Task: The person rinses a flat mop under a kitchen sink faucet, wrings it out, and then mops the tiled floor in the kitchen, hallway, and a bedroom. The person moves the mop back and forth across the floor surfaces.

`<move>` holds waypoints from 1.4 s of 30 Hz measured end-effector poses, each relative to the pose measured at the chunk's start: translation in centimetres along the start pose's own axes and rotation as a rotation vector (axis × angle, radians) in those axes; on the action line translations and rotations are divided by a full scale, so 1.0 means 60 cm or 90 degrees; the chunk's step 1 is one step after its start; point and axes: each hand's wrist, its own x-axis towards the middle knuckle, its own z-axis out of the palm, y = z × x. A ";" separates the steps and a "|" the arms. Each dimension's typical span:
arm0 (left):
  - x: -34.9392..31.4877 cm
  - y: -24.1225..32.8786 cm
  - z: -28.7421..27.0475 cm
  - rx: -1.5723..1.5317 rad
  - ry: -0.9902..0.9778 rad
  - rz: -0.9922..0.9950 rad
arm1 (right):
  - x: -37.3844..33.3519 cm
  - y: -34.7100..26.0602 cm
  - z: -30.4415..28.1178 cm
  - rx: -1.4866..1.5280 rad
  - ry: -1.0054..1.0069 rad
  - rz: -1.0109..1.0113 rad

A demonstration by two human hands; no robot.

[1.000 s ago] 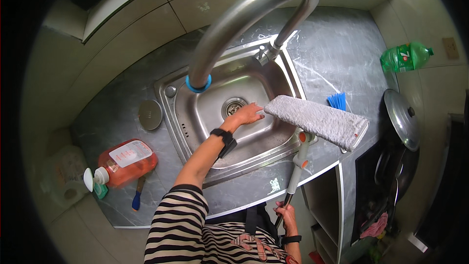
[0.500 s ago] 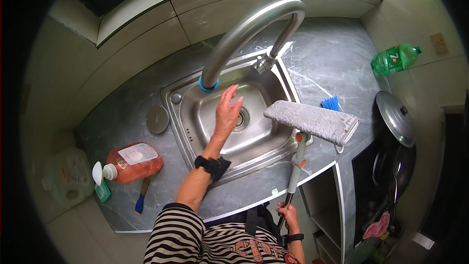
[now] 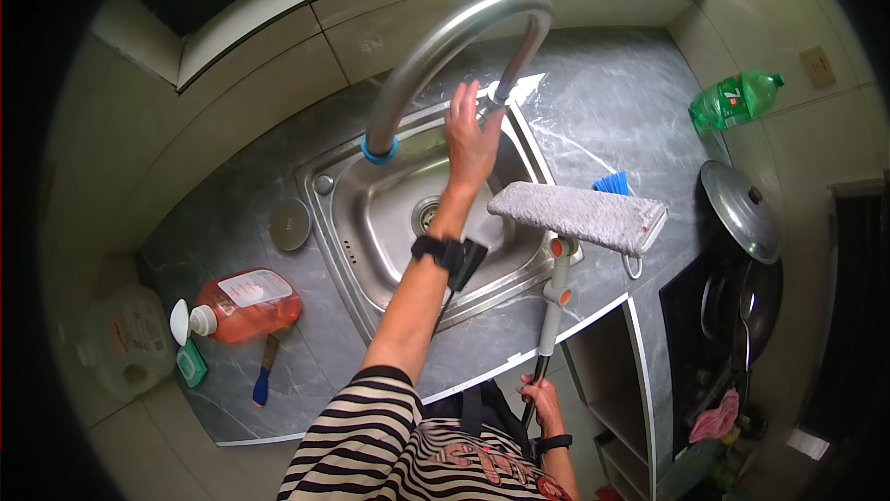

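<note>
Over the back of the steel sink [image 3: 345, 218], my left hand [image 3: 472, 141] reaches to the base of the curved metal faucet [image 3: 443, 30]. Its fingers are stretched out with nothing held; the tap lever is mostly hidden behind them, so touch cannot be told. Down at the counter's front edge, my right hand [image 3: 541, 399] is closed around the dark pole of a flat mop [image 3: 579, 214]. The mop's grey fluffy head lies tilted above the right rim of the sink, pad facing up. No water shows under the blue-ringed spout.
Left of the sink are a round tin [image 3: 290, 225], an orange soap bottle [image 3: 250, 304], a blue-tipped brush [image 3: 263, 380] and a cloudy jug [image 3: 130, 343]. On the right are a blue-bristled brush [image 3: 612, 183], a green bottle [image 3: 734, 101], a pot lid [image 3: 740, 211] and a wok [image 3: 765, 311].
My left hand has moved from above the drain, away from me and to the right, up to the faucet base. My right hand keeps its grip on the mop. The view has shifted slightly.
</note>
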 end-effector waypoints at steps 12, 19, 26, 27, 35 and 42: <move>-0.078 0.038 -0.095 0.039 -0.051 0.011 | -0.003 0.000 -0.002 0.014 -0.005 -0.003; -0.026 0.201 -0.318 0.034 -0.025 0.305 | 0.004 0.004 -0.006 -0.006 -0.020 -0.010; 0.073 0.159 -0.327 0.189 -0.109 0.211 | 0.004 0.002 -0.002 -0.003 -0.012 -0.017; 0.077 0.153 -0.326 0.176 -0.116 0.200 | 0.004 0.004 -0.002 -0.009 -0.007 -0.016; 0.135 0.117 -0.337 0.212 -0.127 0.200 | -0.003 0.006 -0.004 0.008 -0.011 -0.025; 0.194 0.075 -0.326 0.205 -0.116 0.131 | 0.001 0.011 -0.005 0.009 -0.014 -0.027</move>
